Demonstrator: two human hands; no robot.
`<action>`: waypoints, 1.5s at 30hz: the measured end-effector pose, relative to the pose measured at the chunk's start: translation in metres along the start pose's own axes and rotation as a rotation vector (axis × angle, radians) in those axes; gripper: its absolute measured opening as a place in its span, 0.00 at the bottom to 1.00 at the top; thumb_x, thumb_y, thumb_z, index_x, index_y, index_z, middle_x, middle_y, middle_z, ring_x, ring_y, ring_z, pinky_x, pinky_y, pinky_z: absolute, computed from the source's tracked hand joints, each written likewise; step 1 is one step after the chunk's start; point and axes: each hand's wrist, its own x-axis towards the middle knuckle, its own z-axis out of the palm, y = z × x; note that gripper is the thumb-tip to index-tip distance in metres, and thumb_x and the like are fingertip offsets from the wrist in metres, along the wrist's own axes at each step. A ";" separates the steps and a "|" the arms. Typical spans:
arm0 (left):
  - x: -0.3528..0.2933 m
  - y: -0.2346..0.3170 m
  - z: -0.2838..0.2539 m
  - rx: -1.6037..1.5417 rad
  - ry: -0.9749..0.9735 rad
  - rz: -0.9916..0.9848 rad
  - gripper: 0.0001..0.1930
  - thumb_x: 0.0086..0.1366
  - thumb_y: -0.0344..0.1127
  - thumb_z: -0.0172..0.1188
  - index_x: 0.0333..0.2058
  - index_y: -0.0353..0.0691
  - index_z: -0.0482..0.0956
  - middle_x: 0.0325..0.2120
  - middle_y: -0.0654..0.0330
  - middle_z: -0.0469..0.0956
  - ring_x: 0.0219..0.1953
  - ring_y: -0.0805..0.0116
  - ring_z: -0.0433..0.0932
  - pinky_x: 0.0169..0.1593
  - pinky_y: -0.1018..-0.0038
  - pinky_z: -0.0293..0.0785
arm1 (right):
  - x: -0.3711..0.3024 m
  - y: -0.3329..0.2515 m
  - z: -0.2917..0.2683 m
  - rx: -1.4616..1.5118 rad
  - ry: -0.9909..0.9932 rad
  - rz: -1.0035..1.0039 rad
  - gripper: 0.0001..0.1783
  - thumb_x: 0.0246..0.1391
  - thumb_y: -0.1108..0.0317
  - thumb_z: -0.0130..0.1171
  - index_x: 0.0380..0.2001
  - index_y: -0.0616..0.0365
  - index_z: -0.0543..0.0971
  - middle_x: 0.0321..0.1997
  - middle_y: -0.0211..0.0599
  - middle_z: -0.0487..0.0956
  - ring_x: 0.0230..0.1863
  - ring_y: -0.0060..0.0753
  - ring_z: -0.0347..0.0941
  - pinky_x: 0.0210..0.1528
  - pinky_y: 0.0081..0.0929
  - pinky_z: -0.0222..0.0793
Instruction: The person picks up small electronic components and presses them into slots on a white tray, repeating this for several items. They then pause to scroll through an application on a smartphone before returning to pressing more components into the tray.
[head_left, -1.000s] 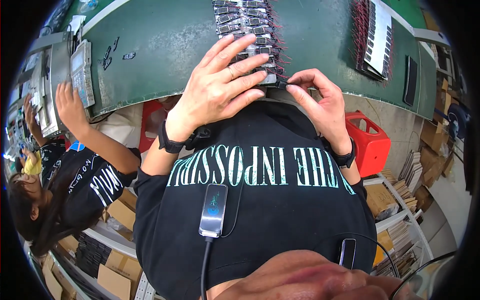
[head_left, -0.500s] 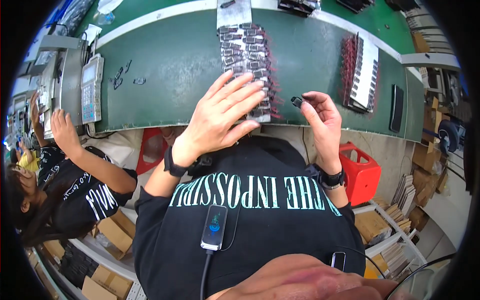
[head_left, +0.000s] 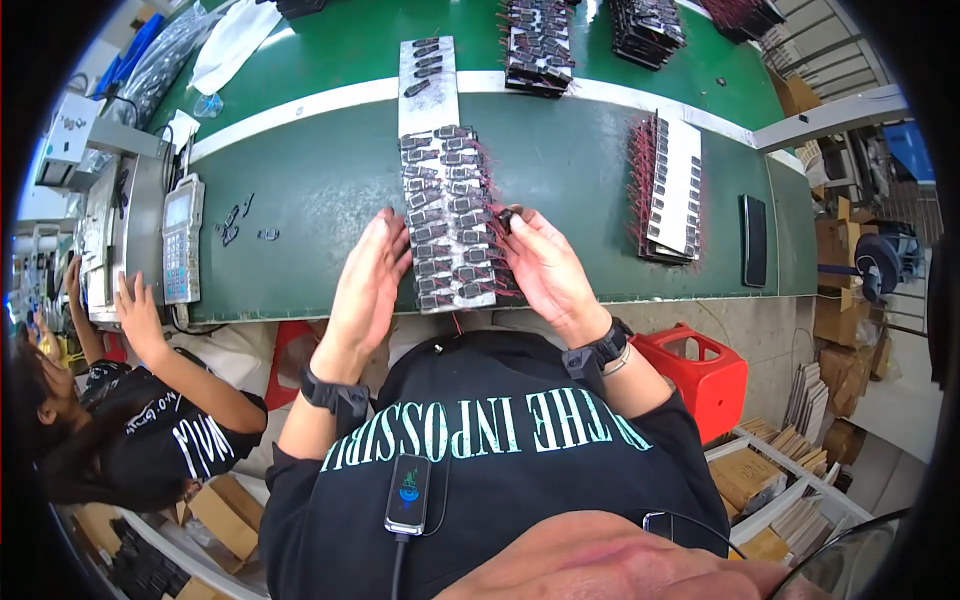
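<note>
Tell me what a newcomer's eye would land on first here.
Probably the double row of small black parts on a pale strip, between the left hand and the right hand, which pinches a small dark piece. Further right on the green table, a stack bristles with red wires. A bright red stool stands at lower right.

Black, red-wired modules (head_left: 458, 159) are lying in two columns on a pale strip (head_left: 478, 301); the right hand (head_left: 548, 275) is holding a black part (head_left: 508, 217).
</note>
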 end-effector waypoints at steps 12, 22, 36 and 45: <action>0.027 0.023 0.017 0.025 0.021 -0.130 0.19 0.67 0.46 0.62 0.49 0.40 0.76 0.46 0.62 0.76 0.49 0.73 0.72 0.58 0.73 0.65 | 0.001 0.002 -0.012 0.051 -0.060 0.107 0.13 0.68 0.69 0.49 0.52 0.60 0.71 0.54 0.37 0.77 0.56 0.29 0.72 0.63 0.32 0.66; 0.043 0.013 0.032 0.191 0.056 -0.126 0.28 0.63 0.47 0.67 0.53 0.33 0.73 0.44 0.60 0.80 0.47 0.73 0.77 0.56 0.72 0.70 | -0.004 -0.001 -0.013 0.146 -0.037 0.130 0.15 0.68 0.70 0.49 0.55 0.60 0.70 0.55 0.37 0.76 0.56 0.29 0.72 0.63 0.32 0.65; 0.054 0.019 0.034 0.254 0.014 -0.102 0.27 0.62 0.36 0.67 0.54 0.25 0.70 0.42 0.52 0.80 0.40 0.70 0.82 0.46 0.73 0.81 | -0.001 -0.006 -0.021 0.109 -0.016 -0.001 0.11 0.67 0.70 0.51 0.51 0.59 0.73 0.58 0.41 0.75 0.60 0.33 0.70 0.65 0.33 0.64; 0.081 0.066 0.027 0.857 -0.102 0.084 0.35 0.56 0.42 0.69 0.54 0.22 0.68 0.43 0.45 0.80 0.42 0.62 0.83 0.44 0.69 0.81 | -0.013 -0.062 -0.065 -0.045 0.075 -0.410 0.10 0.67 0.72 0.51 0.49 0.59 0.74 0.57 0.46 0.75 0.57 0.37 0.74 0.60 0.37 0.72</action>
